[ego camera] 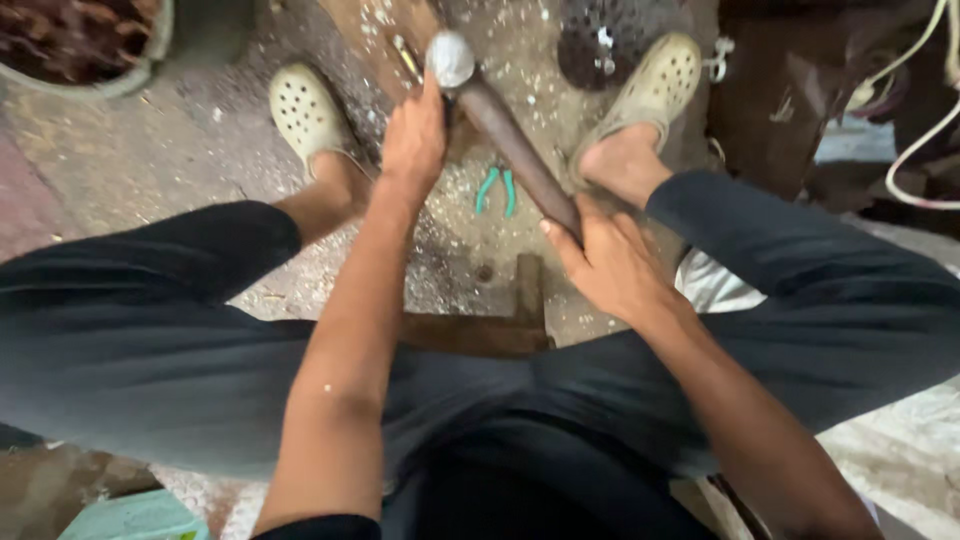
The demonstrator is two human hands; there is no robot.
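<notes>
I sit with my legs apart and look down between them. My right hand (pixel 605 260) grips the near end of a thick brown wooden handle (pixel 515 150) that slants away from me to a rounded grey metal head (pixel 450 58). My left hand (pixel 415 135) is closed just under that head, on something small that I cannot make out. The head rests over a wooden block (pixel 375 30) strewn with pale chips.
Green-handled pliers (pixel 496 188) lie on the littered floor between my feet in pale perforated clogs (pixel 305 110). A low wooden stool edge (pixel 480 330) shows under my thighs. A round tub (pixel 90 45) stands far left, a dark perforated object (pixel 600 40) far right, cords (pixel 920 130) at the right edge.
</notes>
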